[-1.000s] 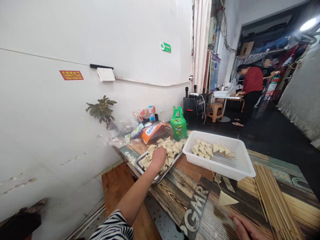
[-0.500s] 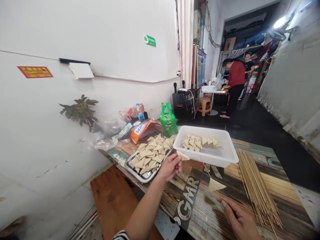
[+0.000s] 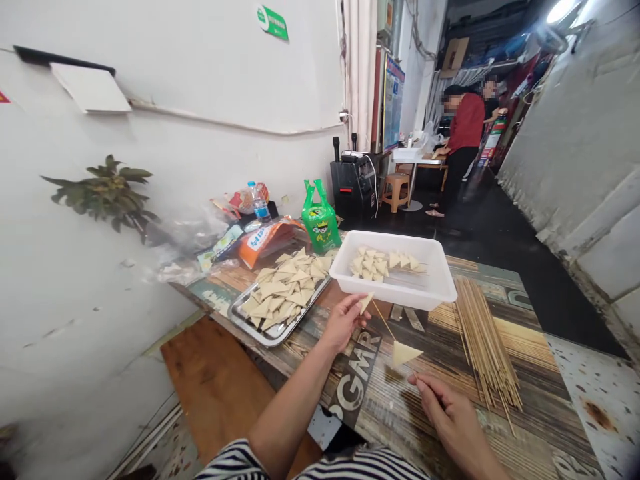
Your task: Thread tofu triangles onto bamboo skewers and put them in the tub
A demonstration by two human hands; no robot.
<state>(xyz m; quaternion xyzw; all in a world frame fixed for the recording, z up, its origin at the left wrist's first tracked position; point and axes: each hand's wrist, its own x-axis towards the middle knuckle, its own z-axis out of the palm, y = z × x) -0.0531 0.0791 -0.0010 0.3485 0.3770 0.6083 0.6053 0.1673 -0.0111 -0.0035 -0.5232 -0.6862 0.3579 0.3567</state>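
Readable lettering: one fragment, on the tabletop

Large white capitals "GMR" are printed on the wooden tabletop (image 3: 540, 350), just below the left hand (image 3: 345, 320); the green wall sign (image 3: 273, 22) and the orange packet (image 3: 265, 240) carry print too blurred to read.

The tray (image 3: 274, 339) is shiny metal; the tub (image 3: 400, 295) smooth white plastic. The skewers (image 3: 483, 340) look like matt, pale wood. The bench (image 3: 450, 407) shows weathered wood grain with a slight sheen. The bag (image 3: 320, 227) is glossy plastic.

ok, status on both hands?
Left hand pinching a loose triangle at the skewer tip. Right hand holding skewer, threaded triangle on it. Nothing in the way.
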